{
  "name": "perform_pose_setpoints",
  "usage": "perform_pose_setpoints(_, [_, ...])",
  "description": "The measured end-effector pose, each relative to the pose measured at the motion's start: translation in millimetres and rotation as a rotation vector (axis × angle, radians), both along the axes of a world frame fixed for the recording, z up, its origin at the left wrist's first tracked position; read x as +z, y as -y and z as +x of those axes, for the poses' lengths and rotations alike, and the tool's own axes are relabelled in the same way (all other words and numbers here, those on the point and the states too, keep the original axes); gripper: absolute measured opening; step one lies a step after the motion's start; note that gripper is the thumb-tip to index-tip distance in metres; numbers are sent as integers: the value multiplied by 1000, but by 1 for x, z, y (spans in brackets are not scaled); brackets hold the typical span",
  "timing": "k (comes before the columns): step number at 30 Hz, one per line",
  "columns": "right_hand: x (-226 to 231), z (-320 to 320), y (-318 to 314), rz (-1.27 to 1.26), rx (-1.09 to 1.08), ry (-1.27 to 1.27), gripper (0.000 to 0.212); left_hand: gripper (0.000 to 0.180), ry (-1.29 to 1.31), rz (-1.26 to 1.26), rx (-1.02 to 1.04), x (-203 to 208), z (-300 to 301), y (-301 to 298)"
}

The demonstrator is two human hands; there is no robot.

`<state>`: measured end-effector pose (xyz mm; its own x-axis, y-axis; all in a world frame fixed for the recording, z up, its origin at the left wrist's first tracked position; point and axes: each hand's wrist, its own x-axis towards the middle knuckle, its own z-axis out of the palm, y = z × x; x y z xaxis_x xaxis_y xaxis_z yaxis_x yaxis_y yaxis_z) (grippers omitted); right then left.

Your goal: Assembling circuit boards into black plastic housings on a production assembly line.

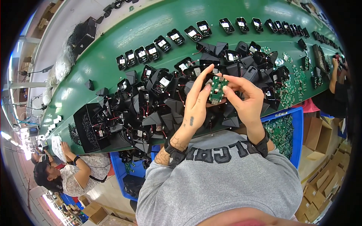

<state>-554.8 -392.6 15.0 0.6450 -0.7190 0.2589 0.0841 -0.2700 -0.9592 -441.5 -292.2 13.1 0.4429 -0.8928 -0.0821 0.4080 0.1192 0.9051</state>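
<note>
A green circuit board [217,90] is held up between my two hands, over a heap of black plastic housings [152,118]. My left hand [197,101] supports its left side, with the thumb against the board and the fingers stretched up beside it. On the other side, my right hand [247,98] pinches the right edge between thumb and fingers. Black plastic shows behind the board; whether it is a housing in my hands or part of the heap, I cannot tell. Thin red wires stick out among the heaped housings.
Open black housings [163,44] stand in a row along the green table [109,49]. Loose circuit boards [287,90] lie to the right, and a blue bin [298,132] holds more. A black tray [87,128] of small dark parts is at the left. A co-worker [81,169] sits there too.
</note>
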Motion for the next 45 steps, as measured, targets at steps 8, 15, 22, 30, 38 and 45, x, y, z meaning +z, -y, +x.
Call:
perform_pose_setpoints(8, [11,3,-6,105,-49,-80,37,74,199,-130,-22,-7,-8,-3])
perform_pose_setpoints(15, [8,3,12,-722,1,-16,39,67,-35,-134,-25,-8,-1,-4])
perform_pose_setpoints(22, [19,2,7,-750,15,-52,35,63,-3,-115,-41,7,-1,-8])
perform_pose_setpoints(30, [10,11,-6,618,260,58,54,49,545,-182,-33,-10,5,-15])
perform_pose_setpoints(38, [2,12,-6,448,239,186,45,46,221,-116,-27,8,-5,-11])
perform_pose_setpoints(45, [-5,21,-6,472,239,235,45,44,392,-128,88,-1,-5,-7])
